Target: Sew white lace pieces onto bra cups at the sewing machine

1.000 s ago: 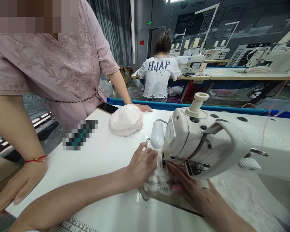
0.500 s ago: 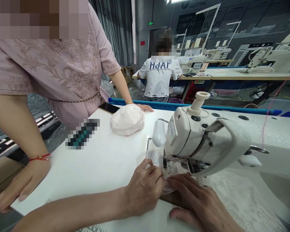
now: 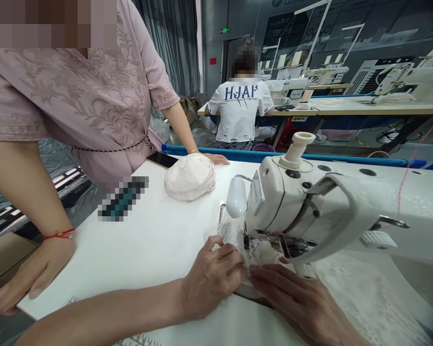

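Observation:
White lace fabric (image 3: 234,229) runs under the head of a white sewing machine (image 3: 274,199), and more of it spreads out at the right. My left hand (image 3: 216,276) pinches the lace just left of the presser foot, fingers curled. My right hand (image 3: 292,293) lies on the other side, close in front of the needle area, its fingers extended together and pressing the lace. The fingertips of both hands nearly meet. The needle itself is hidden by the machine head and the hands.
A round bundle of white cloth pieces (image 3: 189,178) sits on the white tabletop (image 3: 166,235), by a phone (image 3: 162,159) and a blurred dark item (image 3: 123,198). A person in pink leans both hands on the table at left. Another person (image 3: 240,113) sits farther back near other machines.
My right thumb has tucked in, out of sight, and the right hand has shifted slightly. The left hand keeps its pinch on the lace. The view has moved a little.

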Demonstrator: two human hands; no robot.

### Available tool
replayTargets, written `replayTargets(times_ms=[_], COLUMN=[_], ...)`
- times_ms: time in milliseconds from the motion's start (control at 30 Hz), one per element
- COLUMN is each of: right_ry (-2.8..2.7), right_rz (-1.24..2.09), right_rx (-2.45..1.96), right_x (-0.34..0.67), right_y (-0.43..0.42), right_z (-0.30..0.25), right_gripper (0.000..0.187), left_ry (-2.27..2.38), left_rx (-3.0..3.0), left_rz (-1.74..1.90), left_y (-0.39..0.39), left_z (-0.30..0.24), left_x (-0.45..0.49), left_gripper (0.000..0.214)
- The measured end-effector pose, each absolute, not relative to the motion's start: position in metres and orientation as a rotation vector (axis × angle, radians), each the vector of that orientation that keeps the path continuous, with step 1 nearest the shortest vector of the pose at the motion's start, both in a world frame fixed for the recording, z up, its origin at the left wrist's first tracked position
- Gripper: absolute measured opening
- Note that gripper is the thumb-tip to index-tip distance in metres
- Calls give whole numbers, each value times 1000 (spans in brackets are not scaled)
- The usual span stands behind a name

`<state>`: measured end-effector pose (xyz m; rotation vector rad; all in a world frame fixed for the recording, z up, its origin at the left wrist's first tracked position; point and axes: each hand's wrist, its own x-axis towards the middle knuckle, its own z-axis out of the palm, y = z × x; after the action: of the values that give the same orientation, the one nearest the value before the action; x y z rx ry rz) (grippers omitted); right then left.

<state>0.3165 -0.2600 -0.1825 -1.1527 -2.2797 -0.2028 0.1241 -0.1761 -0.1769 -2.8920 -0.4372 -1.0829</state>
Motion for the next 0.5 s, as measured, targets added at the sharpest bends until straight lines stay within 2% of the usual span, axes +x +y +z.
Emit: replayTargets(times_ms=[267,500], right_ry=[-2332,-2183], right_rz=[-359,-284], right_rx=[-1127,-1232], right_x=[312,310], right_y=[-253,-257], right_z=[-165,-179], right_gripper=[33,35], left_ry=[-369,-363], left_rx=[-2883,-2839], left_rz=[-1139,-1039], left_y=[-174,-177], left_z=[-182,-178], left_x=[125,125], left_gripper=[14,12])
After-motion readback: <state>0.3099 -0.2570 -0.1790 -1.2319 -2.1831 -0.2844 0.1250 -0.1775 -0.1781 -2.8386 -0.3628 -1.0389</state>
